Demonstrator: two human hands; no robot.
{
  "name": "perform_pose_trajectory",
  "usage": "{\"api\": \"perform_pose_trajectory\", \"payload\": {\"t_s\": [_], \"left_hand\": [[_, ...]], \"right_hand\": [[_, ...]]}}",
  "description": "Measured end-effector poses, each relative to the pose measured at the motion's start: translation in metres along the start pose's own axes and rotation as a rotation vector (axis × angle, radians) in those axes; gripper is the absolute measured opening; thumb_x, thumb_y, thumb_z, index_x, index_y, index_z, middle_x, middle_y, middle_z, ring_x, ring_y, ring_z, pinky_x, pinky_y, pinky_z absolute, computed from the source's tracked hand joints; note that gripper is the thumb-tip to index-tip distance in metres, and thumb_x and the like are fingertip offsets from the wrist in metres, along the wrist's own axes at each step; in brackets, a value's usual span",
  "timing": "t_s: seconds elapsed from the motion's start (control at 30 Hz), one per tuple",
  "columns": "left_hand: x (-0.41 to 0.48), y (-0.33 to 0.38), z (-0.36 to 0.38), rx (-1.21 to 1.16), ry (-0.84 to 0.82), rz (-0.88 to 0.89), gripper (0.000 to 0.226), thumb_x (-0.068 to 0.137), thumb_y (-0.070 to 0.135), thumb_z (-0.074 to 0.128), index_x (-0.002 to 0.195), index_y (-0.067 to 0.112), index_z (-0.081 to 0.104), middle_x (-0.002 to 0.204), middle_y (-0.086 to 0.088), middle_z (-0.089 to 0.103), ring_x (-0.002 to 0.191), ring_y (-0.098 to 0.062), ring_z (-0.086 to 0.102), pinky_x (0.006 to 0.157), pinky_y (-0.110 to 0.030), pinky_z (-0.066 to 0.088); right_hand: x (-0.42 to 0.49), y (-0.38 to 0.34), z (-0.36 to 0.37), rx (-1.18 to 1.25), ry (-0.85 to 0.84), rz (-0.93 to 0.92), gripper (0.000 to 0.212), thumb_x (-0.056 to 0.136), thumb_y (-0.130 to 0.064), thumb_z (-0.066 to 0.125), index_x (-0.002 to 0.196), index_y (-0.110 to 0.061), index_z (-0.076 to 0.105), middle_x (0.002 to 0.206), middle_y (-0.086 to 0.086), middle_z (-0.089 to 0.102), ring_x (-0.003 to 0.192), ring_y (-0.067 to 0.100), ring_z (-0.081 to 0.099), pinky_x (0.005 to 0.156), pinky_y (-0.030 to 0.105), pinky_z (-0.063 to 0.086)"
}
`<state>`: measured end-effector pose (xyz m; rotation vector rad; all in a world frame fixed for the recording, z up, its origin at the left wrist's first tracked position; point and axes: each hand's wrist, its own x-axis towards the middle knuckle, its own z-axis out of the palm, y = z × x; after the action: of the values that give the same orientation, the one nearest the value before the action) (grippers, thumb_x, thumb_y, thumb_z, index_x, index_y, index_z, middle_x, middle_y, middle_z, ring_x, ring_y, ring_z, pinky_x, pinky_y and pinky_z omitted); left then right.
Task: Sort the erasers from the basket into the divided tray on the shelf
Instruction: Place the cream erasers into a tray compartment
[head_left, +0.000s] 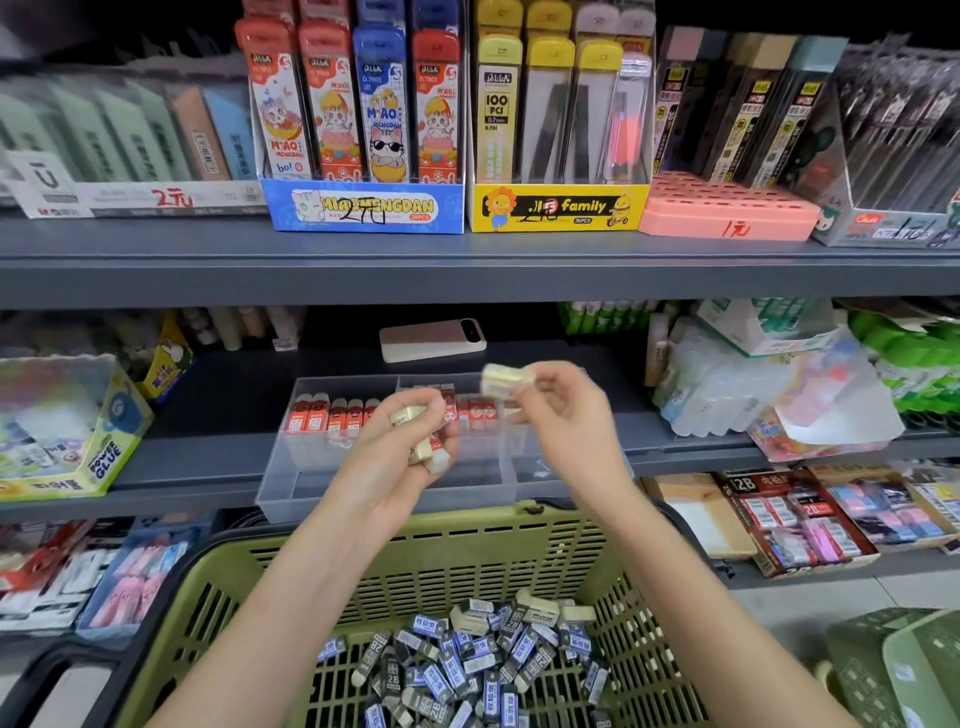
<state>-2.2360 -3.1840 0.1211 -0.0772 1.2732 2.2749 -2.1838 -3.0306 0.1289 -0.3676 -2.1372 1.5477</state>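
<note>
Above the green basket (467, 551), both hands are raised in front of the clear divided tray (291, 483), which sits at the front of the middle shelf (208, 457).

The right hand (566, 415) pinches a cream eraser (504, 378) by its right end between thumb and fingertips. Most of the block juts out left of the grip. Its long axis runs roughly side to side and its free end points toward the left hand (395, 457). Motion blur hides any print on it.

The left hand's grip is closed on a small bunch of erasers (423, 447). These are cream blocks and at least one with a red sleeve. They lie slanted across the fingers, and a white end pokes out below.

Red-sleeved erasers (332, 415) stand upright in rows in the tray's back compartments, with barcode labels facing forward. The loose erasers (467, 660) heaped in the basket point every way, and their dark and blue sleeves read "2B".

A pale phone (431, 340) lies flat on the shelf behind the tray. On the upper shelf, a blue box (363, 208) reads "MIAOMENGDAN" and a yellow box (558, 208) reads "family". The packs in the yellow box are marked "100 PCS 0.7mm". A pink tray (727, 213) carries a handwritten "1元". At the left, a carton (106, 457) says "POWER GLUE".
</note>
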Motion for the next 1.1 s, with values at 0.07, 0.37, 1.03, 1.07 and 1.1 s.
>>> {"api": "perform_pose_trajectory", "payload": {"t_s": [0.07, 0.37, 1.03, 1.07, 1.1], "left_hand": [[-0.003, 0.003, -0.004, 0.077, -0.023, -0.011, 0.026, 0.071, 0.010, 0.069, 0.096, 0.013, 0.066, 0.077, -0.009, 0.065, 0.067, -0.016, 0.065, 0.050, -0.023, 0.050], [-0.007, 0.008, -0.005, 0.095, -0.082, -0.105, 0.064, 0.078, -0.008, 0.060, 0.136, 0.004, 0.038, 0.095, -0.022, 0.072, 0.076, -0.027, 0.070, 0.046, -0.025, 0.048], [-0.005, 0.007, -0.001, -0.109, -0.074, -0.107, 0.025, 0.096, 0.027, 0.045, 0.099, 0.003, 0.051, 0.073, -0.012, 0.067, 0.061, -0.018, 0.065, 0.063, -0.031, 0.046], [-0.006, 0.007, 0.000, -0.108, -0.067, -0.109, 0.032, 0.099, 0.030, 0.041, 0.105, 0.001, 0.052, 0.078, -0.013, 0.065, 0.065, -0.019, 0.063, 0.065, -0.033, 0.049], [-0.007, 0.007, 0.000, -0.109, -0.057, -0.115, 0.040, 0.099, 0.033, 0.040, 0.112, -0.003, 0.052, 0.083, -0.014, 0.062, 0.070, -0.020, 0.062, 0.071, -0.035, 0.049]], "right_hand": [[0.026, 0.011, -0.019, -0.134, 0.061, 0.049, 0.012, 0.090, -0.014, 0.058, 0.101, -0.013, 0.061, 0.096, 0.010, 0.068, 0.081, 0.020, 0.066, 0.077, 0.033, 0.055], [0.083, 0.043, -0.007, -0.671, -0.297, 0.048, 0.020, 0.081, -0.010, 0.066, 0.101, -0.009, 0.072, 0.108, 0.006, 0.070, 0.102, 0.020, 0.063, 0.082, 0.017, 0.043], [-0.012, -0.021, 0.032, -0.434, -0.219, -0.228, 0.021, 0.076, -0.043, 0.071, 0.085, -0.024, 0.068, 0.078, -0.010, 0.061, 0.068, -0.001, 0.046, 0.068, 0.018, 0.038], [-0.018, -0.022, 0.038, -0.457, -0.219, -0.236, 0.025, 0.075, -0.045, 0.071, 0.086, -0.023, 0.068, 0.080, -0.009, 0.061, 0.067, 0.000, 0.045, 0.068, 0.020, 0.038], [-0.023, -0.022, 0.044, -0.464, -0.212, -0.245, 0.027, 0.076, -0.045, 0.070, 0.087, -0.021, 0.068, 0.081, -0.007, 0.061, 0.069, 0.002, 0.045, 0.070, 0.022, 0.039]]}}
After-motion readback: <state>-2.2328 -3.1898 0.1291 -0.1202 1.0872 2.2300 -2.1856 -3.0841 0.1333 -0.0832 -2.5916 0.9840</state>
